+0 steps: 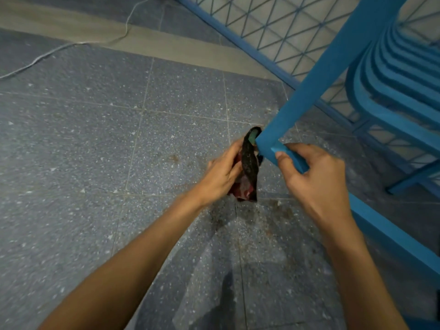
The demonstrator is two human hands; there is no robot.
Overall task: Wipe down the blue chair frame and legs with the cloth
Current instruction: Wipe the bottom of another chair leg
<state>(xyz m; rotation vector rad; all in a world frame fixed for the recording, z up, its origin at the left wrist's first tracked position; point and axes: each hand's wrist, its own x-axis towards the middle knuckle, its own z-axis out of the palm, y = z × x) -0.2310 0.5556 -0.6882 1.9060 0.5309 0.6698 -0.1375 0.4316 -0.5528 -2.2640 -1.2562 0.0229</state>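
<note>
Head view looks down on a floor [95, 144] of grey-blue speckled tiles with pale grout lines, marked by brownish stains in the near middle between the two forearms. Across the far left runs a plain beige band [147, 41] of flooring, and a thin white cord [59, 47] trails over it and onto the tiles. At the far right a blue metal grille [273, 27] with a triangular lattice stands over a pale panel. The blue chair [392, 75] is tipped over on the right side, its slatted seat or back curving at the far right, one square leg [316, 77] slanting from the upper right down to the middle, and another frame bar [390, 234] running toward the near right. The right hand [316, 177] has its fingers clenched around the frame just beside the corner where the leg ends, thumb on top of the blue bar. The left hand [223, 173] grasps the cloth [250, 167], a dark bunched rag with reddish patches, its fingers curled round it from the left. The upper end of the cloth presses against the left face of the leg's end, while the lower part hangs down toward the floor. Both forearms reach in from the near edge, bare, with soft shadows beneath them on the tiles.
</note>
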